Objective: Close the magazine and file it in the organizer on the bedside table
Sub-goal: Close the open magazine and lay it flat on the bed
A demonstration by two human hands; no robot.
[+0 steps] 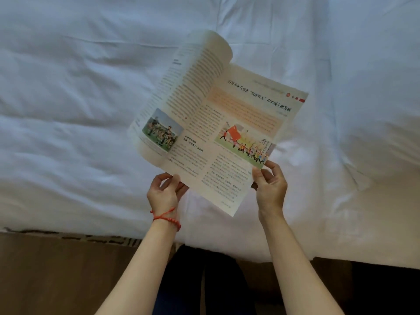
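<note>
The left hand (165, 192) is pinching the near edge of the open magazine (218, 123), its thumb lying on top of the page and its fingers curling underneath. A red beaded bracelet (169, 218) with a loose red string is circling that wrist. The right hand (269, 185) is gripping the magazine's right edge just below the colourful illustration, thumb pressing on the printed face and the other fingers wrapping behind the paper.

Between the two hands the magazine is hanging open, tilted so that its spine is running diagonally away from the person. The right-hand page is lying fairly flat and is showing a bold headline in Chinese characters, a pale orange text box, a drawing of figures running with a red flag, and columns of small print. The left-hand pages are arching up in a loose curve, with a photo of a group of people near their lower corner.

The magazine is being held above a bed (68, 110) covered by a rumpled white duvet, which is filling most of the view. A plump white pillow (386, 123) is sitting at the right. Along the near edge of the bed, brown floor (56, 273) is showing, and the person's dark trousers (200, 280) are visible between the bare forearms.
</note>
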